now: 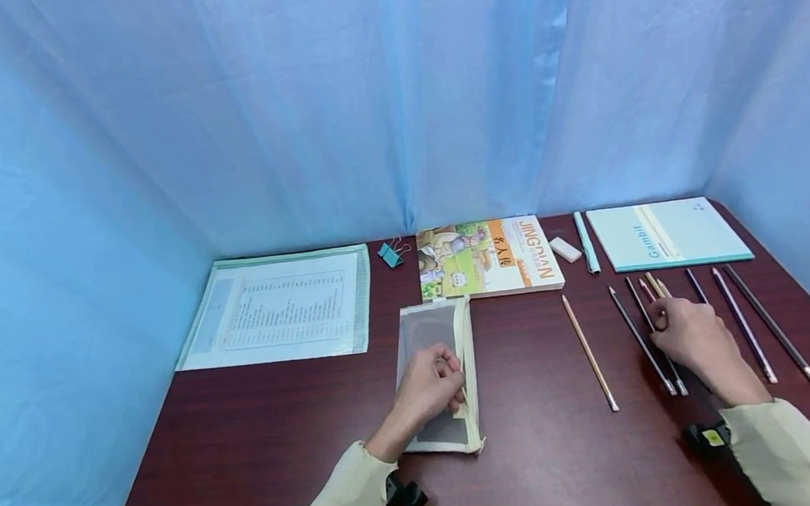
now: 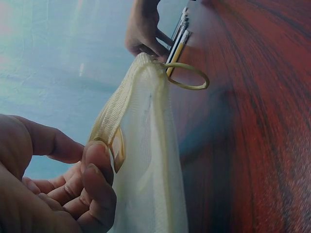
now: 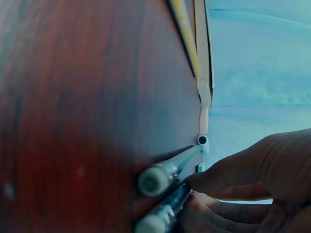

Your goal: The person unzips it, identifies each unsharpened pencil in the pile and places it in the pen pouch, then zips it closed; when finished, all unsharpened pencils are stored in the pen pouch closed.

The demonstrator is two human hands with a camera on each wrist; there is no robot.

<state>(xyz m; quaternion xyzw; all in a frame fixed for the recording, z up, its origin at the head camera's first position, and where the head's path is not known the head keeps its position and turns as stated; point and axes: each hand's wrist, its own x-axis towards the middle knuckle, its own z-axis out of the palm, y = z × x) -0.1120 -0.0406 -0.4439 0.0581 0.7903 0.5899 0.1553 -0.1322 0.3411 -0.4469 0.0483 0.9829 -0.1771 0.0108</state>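
Observation:
A translucent mesh zip pouch (image 1: 421,432) with cream edging lies in the middle of the table. My left hand (image 1: 431,383) pinches its zip edge; a small yellowish tab (image 2: 118,150) shows beside the fingertips in the left wrist view. At the right, my right hand (image 1: 695,340) is down among several pencils, its thumb and fingers curled about some whose light tips (image 1: 654,286) stick out past the fingers. The grip is partly hidden. Close to the right thumb, two pencils with white erasers (image 3: 154,180) appear in the right wrist view.
A lone wooden pencil (image 1: 590,353) lies between the hands. Along the back are a document sleeve (image 1: 280,308), teal binder clip (image 1: 391,254), picture-covered book (image 1: 485,258), white eraser (image 1: 565,249), pale pen (image 1: 586,243) and notebook (image 1: 671,234). Blue curtains (image 1: 392,101) enclose the table.

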